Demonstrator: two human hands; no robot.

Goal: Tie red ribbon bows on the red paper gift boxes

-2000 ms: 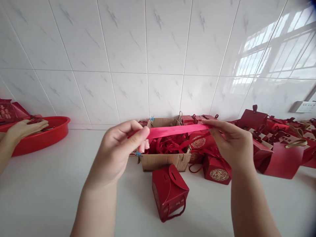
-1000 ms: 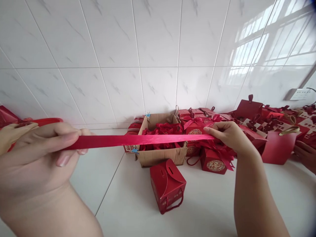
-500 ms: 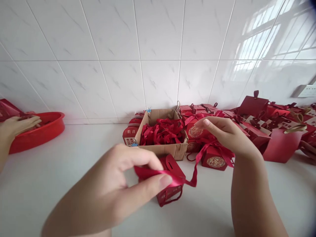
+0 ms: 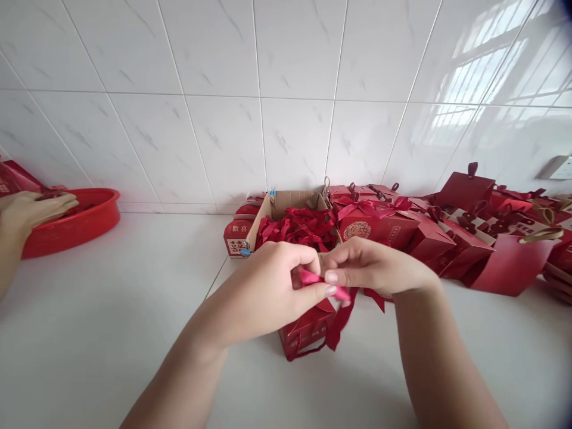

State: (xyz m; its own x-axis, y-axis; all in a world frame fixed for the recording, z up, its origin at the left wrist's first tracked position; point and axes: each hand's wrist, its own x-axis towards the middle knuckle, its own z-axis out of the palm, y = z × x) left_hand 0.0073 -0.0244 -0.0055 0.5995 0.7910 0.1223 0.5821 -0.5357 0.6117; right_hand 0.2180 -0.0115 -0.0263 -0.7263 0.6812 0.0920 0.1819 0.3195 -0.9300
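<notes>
A red satin ribbon (image 4: 340, 325) runs between my two hands, one end hanging down. My left hand (image 4: 281, 283) pinches it between thumb and fingers. Close against it, my right hand (image 4: 369, 268) also pinches the ribbon, fingertips touching the left thumb. Below them stands a small red gift box (image 4: 308, 333) with a rope handle, its top partly hidden by my hands. Just behind, a cardboard box (image 4: 266, 217) holds a tangle of red ribbons (image 4: 304, 229). Another small box behind my right hand is mostly covered.
Many red gift boxes (image 4: 379, 229) crowd the wall side and right of the white counter (image 4: 156, 322). At left, another person's hand (image 4: 38, 208) reaches into a red basin (image 4: 87, 229). A printed red box (image 4: 236, 235) stands left of the cardboard box.
My right hand has come down and left from above the boxes to meet my left hand at the ribbon. My left hand has risen slightly, the ribbon gathered between them.
</notes>
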